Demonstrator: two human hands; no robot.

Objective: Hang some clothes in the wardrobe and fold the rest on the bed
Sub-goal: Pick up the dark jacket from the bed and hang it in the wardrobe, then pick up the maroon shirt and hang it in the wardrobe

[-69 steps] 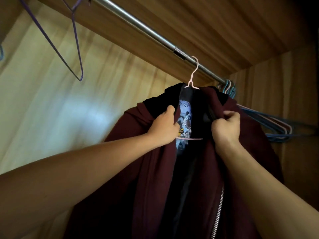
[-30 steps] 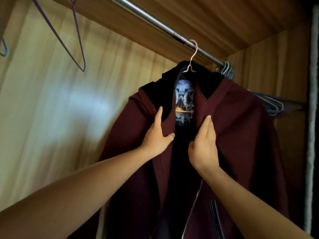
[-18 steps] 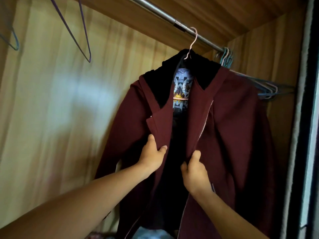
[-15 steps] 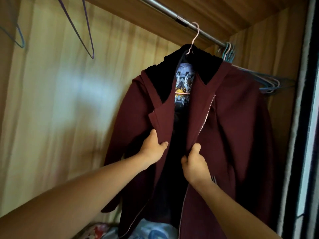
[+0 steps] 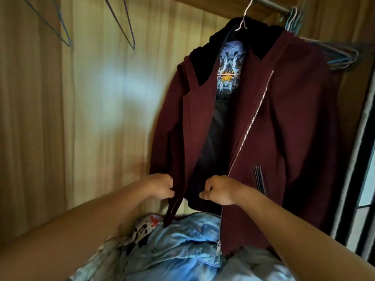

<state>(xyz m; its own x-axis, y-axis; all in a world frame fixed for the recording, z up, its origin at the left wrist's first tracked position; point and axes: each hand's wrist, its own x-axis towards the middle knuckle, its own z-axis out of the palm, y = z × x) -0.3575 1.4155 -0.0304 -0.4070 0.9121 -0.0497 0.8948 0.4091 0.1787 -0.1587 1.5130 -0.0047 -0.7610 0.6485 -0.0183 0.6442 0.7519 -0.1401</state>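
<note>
One jacket (image 5: 263, 128) hung on one hanger (image 5: 243, 19) from the rail (image 5: 269, 3). Two empty hangers hung to its left, a purple hanger (image 5: 133, 46) and a blue hanger (image 5: 68, 43). A bunch (image 5: 343, 57), too tangled to count, hung right. The left hand (image 5: 160, 186) and right hand (image 5: 218, 190), fingers curled, each pinched one front edge near the hem.

A maroon zip jacket (image 5: 284, 118) with a black collar is hung, unzipped and open, on a pale wire hanger (image 5: 243, 19) at the far right; light-blue clothes (image 5: 182, 250) are heaped beneath it.
</note>
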